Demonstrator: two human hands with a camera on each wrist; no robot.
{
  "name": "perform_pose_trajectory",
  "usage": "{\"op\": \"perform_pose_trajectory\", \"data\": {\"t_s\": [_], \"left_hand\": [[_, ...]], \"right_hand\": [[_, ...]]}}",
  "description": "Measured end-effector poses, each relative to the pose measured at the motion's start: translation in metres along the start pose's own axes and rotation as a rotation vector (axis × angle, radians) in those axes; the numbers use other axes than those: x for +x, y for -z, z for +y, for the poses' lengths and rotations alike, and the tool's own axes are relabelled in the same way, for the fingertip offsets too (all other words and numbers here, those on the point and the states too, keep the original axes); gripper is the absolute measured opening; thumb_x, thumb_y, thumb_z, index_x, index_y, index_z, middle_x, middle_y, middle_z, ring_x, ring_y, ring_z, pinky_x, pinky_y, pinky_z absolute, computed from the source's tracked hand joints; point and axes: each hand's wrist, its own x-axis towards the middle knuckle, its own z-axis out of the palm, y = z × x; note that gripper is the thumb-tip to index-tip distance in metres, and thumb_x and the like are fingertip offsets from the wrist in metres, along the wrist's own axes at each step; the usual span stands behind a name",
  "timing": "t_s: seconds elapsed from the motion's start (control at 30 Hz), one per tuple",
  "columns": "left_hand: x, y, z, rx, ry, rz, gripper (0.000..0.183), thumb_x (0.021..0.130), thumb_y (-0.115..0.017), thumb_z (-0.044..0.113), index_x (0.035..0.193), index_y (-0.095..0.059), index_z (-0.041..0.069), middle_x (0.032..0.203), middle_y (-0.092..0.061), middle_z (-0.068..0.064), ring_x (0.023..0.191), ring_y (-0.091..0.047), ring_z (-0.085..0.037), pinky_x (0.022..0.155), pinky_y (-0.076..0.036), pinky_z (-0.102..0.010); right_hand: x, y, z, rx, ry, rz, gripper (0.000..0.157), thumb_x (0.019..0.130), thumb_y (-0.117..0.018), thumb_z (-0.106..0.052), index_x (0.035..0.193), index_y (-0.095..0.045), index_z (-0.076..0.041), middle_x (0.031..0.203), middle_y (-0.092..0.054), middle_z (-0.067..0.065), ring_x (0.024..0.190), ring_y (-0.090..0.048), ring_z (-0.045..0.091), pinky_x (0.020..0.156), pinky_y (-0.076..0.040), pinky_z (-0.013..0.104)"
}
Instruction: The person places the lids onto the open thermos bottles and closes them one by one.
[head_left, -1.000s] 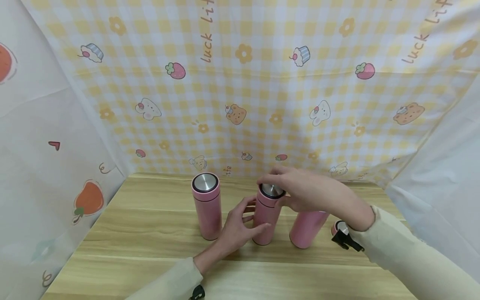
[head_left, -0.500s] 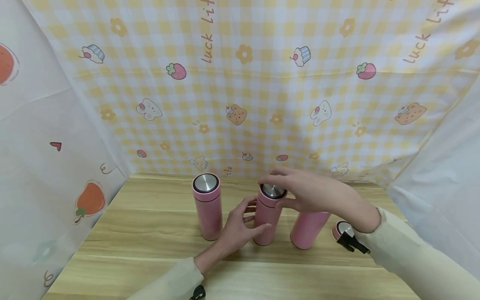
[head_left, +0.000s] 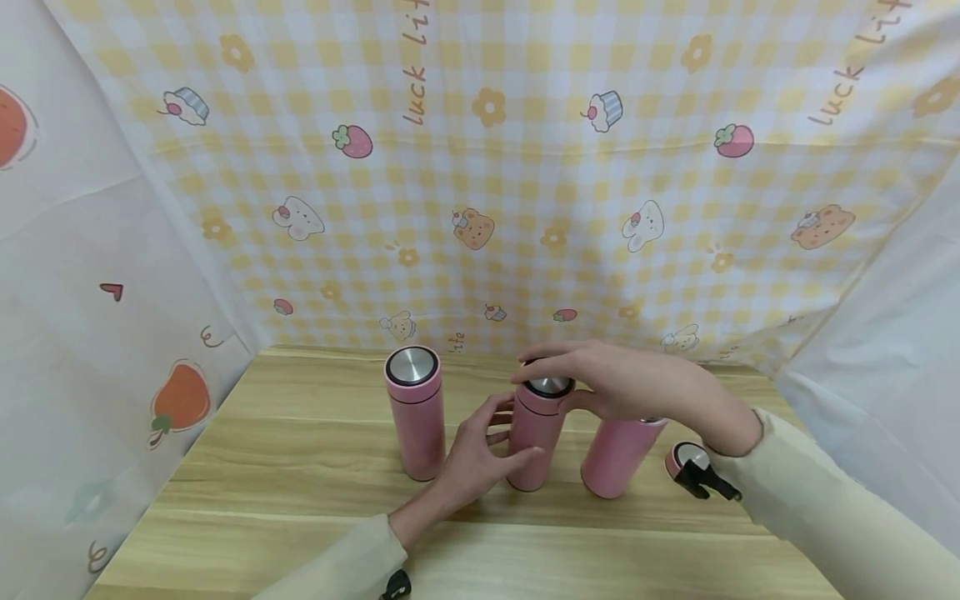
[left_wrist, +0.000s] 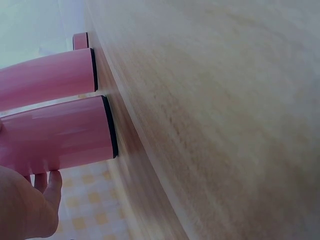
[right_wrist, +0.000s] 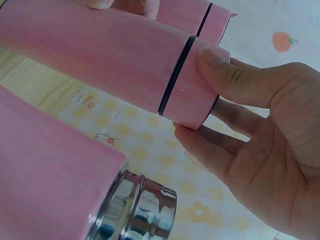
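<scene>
The middle pink thermos [head_left: 536, 437] stands upright on the wooden table. My left hand [head_left: 474, 452] holds its body, thumb in front and fingers round the far left side. At the top, my right hand [head_left: 633, 383] grips the steel-topped lid [right_wrist: 187, 87]; the right wrist view shows thumb and fingers on opposite sides of its pink rim. The lid sits on the body with a thin black ring between them. To the right stands a second thermos [head_left: 621, 457] without its lid, its bare steel neck [right_wrist: 150, 205] showing in the right wrist view.
A third thermos [head_left: 417, 429], lid on, stands on the left. One loose lid [head_left: 686, 456] lies right of the uncapped thermos, beside a black strap [head_left: 707, 481] on the right sleeve. Behind the table [head_left: 300, 467] hangs a yellow checked cloth [head_left: 517, 275].
My right hand has turned slightly on the lid, its fingers shifting round the rim and the wrist moving a little. The left hand and the thermoses keep their places.
</scene>
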Motion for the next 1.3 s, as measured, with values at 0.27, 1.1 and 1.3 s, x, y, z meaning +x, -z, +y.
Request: {"op": "perform_pose_trajectory", "data": {"t_s": [0.27, 1.1, 1.3], "left_hand": [[0.0, 0.0, 0.0, -0.007, 0.004, -0.002, 0.064, 0.086, -0.085, 0.023, 0.141, -0.052, 0.023, 0.134, -0.057, 0.002, 0.12, -0.058, -0.019, 0.096, -0.053, -0.032], [-0.001, -0.001, 0.008, 0.009, 0.01, 0.007, 0.067, 0.086, -0.085, 0.011, 0.142, -0.05, 0.018, 0.136, -0.056, -0.001, 0.12, -0.058, -0.021, 0.095, -0.054, -0.034], [0.0, 0.0, 0.001, -0.009, 0.004, -0.002, 0.066, 0.087, -0.085, 0.019, 0.142, -0.05, 0.022, 0.136, -0.056, 0.001, 0.12, -0.058, -0.02, 0.095, -0.054, -0.033]], "right_hand": [[0.002, 0.0, -0.003, -0.048, -0.018, 0.005, 0.056, 0.089, -0.074, 0.006, 0.14, -0.062, -0.015, 0.147, -0.051, 0.006, 0.122, -0.059, 0.021, 0.093, -0.054, 0.033], [0.007, -0.001, -0.005, -0.127, -0.045, 0.055, 0.052, 0.088, -0.082, -0.013, 0.137, -0.065, -0.015, 0.127, -0.058, 0.0, 0.105, -0.061, 0.015, 0.082, -0.055, 0.029], [0.008, -0.003, -0.005, -0.131, -0.027, 0.075, 0.052, 0.088, -0.083, -0.018, 0.136, -0.065, -0.014, 0.123, -0.059, 0.001, 0.096, -0.063, 0.014, 0.079, -0.055, 0.028]]}}
